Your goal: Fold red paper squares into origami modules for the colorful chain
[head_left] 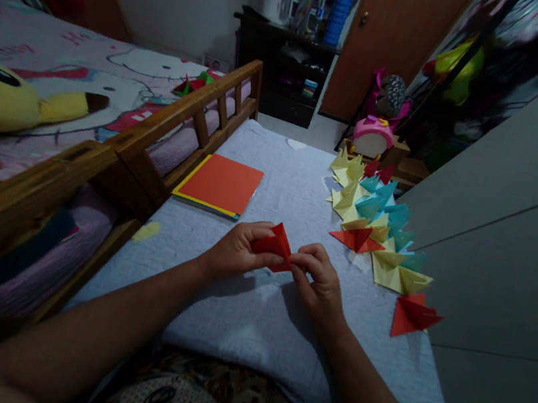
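Note:
A piece of red origami paper [279, 243], folded into a small pointed shape, is between my hands above the pale blue bed sheet [241, 318]. My left hand [238, 248] grips its left side, fingers behind and thumb in front. At its right corner, my right hand [317, 277] pinches the paper between thumb and fingertips. Beyond my left hand lies a stack of square paper [222, 183], orange-red on top with yellow edges beneath. To the right, several folded paper figures [374, 204] in yellow, blue and red stand in rows, with a red one [412, 315] nearest me.
A wooden bed rail [181, 111] runs along the left, with a yellow plush toy [2, 95] on the bed behind it. White cabinet panels [507, 264] border the right. A dark shelf unit [281, 72] and a pink toy case [374, 136] stand at the back.

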